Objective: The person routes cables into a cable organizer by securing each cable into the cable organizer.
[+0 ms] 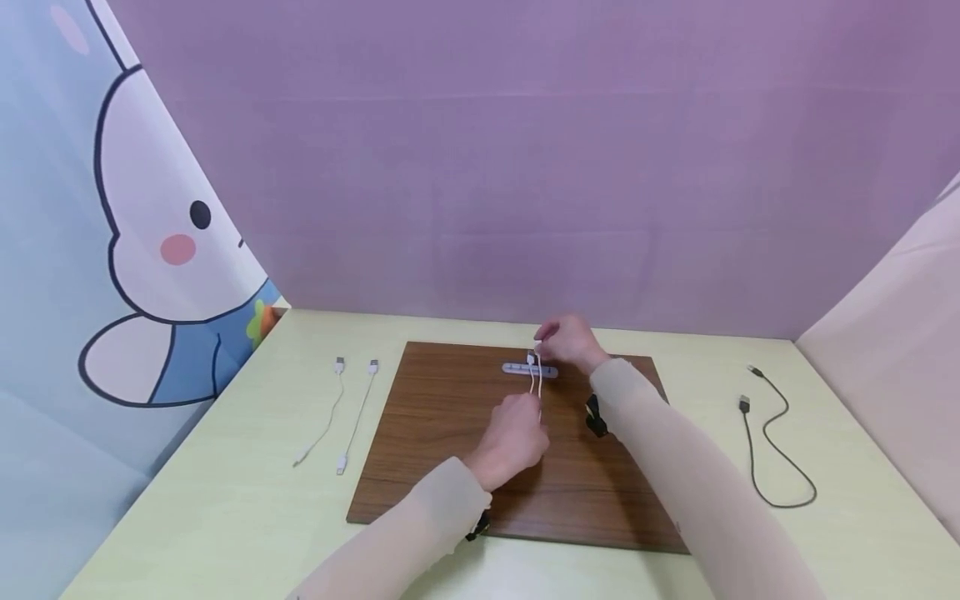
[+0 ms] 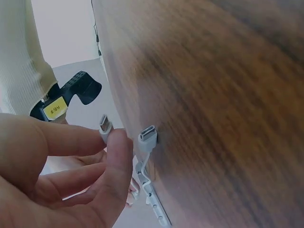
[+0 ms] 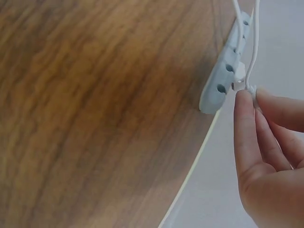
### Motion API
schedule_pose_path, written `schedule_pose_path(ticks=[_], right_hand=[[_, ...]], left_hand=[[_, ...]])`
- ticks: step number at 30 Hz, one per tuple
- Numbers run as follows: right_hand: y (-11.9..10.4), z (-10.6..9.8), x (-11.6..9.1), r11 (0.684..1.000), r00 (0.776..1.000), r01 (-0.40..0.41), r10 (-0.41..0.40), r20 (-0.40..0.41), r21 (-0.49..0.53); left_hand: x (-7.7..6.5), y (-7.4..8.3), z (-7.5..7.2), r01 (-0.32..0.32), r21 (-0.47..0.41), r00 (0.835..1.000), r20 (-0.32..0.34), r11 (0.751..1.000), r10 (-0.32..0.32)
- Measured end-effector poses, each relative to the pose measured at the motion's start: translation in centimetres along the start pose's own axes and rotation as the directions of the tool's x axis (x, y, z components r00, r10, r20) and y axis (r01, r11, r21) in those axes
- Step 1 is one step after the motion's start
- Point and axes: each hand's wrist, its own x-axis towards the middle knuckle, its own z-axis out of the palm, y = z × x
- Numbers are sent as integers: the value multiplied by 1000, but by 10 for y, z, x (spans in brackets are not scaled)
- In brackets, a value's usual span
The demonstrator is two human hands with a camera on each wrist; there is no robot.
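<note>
My left hand (image 1: 513, 437) is over the middle of the brown wooden board, pinching the small connector end of a white charging cable (image 2: 105, 126) between thumb and finger. Farther back, my right hand (image 1: 572, 342) pinches that cable's other end, and the cord runs between both hands. The right fingertips (image 3: 244, 102) are beside the pale grey cable clip (image 3: 211, 97), a slotted strip at the board's far edge. A second white cable (image 2: 148, 138) passes through the clip. Its small connector lies on the board near the left hand, its larger plug just behind the clip.
The wooden board (image 1: 442, 433) lies on a pale yellow table (image 1: 225, 500). Two white cables, one outer (image 1: 330, 417) and one inner (image 1: 358, 421), lie left of it. To the right lies a looped black cable (image 1: 776, 450). A purple curtain (image 1: 480, 167) closes off the back.
</note>
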Motion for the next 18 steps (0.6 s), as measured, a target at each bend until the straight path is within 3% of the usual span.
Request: schedule_pose_path(ticks=[7, 18], right_hand=[[2, 4, 2, 999, 1000, 8, -8, -9, -49], [14, 9, 8, 992, 1000, 11, -13, -11, -129]], left_hand=[[2, 4, 0, 52, 4, 997, 57, 999, -52], [8, 1, 3, 71, 47, 994, 78, 996, -74]])
